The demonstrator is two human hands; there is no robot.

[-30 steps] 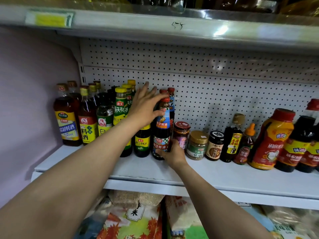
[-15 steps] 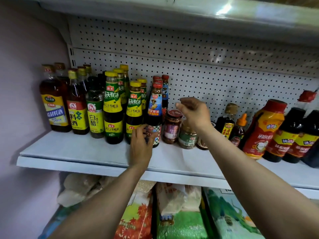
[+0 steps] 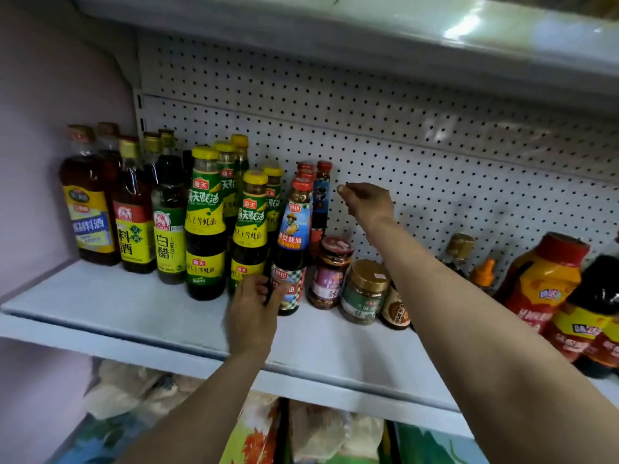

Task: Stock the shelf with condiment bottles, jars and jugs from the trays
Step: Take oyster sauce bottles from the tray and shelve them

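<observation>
Soft, dim overhead light leaves a white glare patch on the upper shelf [image 3: 469,23] edge. The wide lens bends the shelf [image 3: 134,309] lines near the corners, and the bottles [image 3: 549,279] far right look smeared and soft.

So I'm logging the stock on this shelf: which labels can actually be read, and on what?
"料酒": brown bottle at far left.
"料酒": red-labelled bottle.
"白醋": dark bottle with yellow label.
"海天": yellow-capped green bottle.
"耗油": red-capped bottle.
Jars and the orange jug: too blurred to read.
</observation>
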